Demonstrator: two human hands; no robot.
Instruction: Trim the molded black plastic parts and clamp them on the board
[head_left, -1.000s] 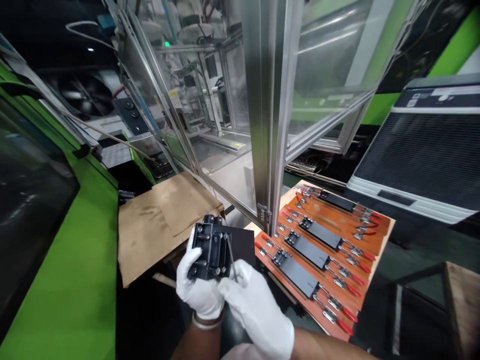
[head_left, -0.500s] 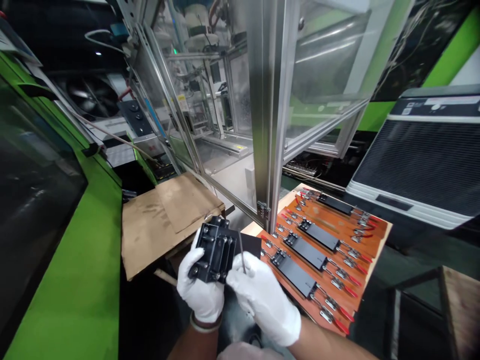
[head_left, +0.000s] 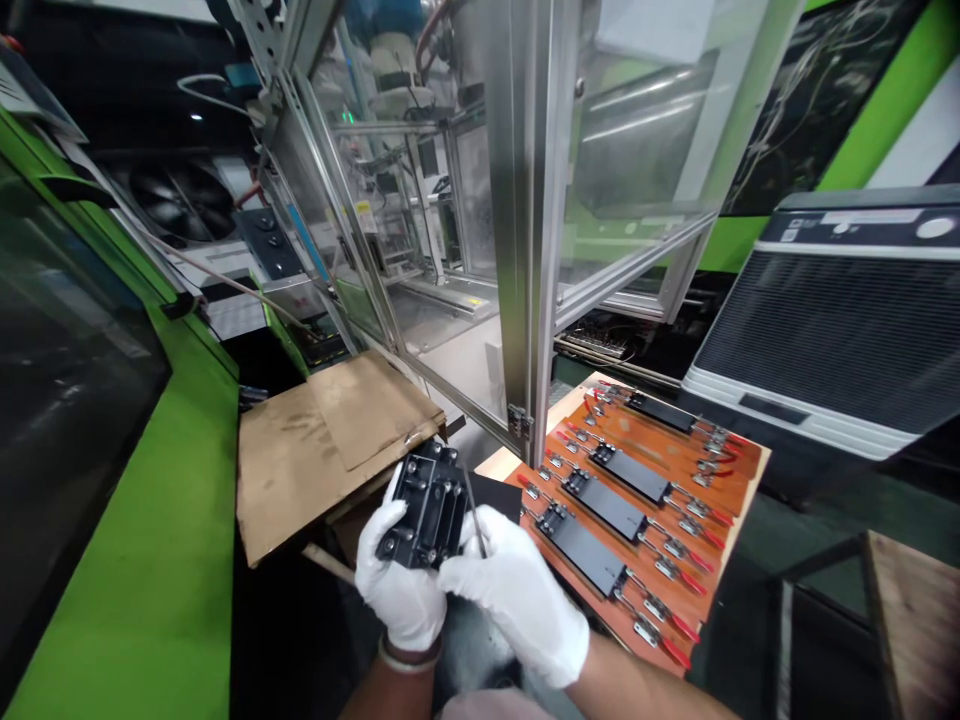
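Both my hands wear white gloves and meet low in the middle of the view. My left hand is wrapped round a black plastic part with ribs and small metal screws, holding it tilted up. My right hand is closed on a thin metal tool whose tip rests against the right side of the black part. Just right of my hands lies a brown jig board with several flat black parts held under red-handled toggle clamps.
Sheets of cardboard lie to the left, beside a green machine housing. An aluminium-framed clear enclosure stands behind. A grey louvred unit is at right, a wooden surface at the lower right.
The black part has been tipped slightly in my left hand and the thin tool has shifted along its right side. The view has drifted a little; the jig board has not moved.
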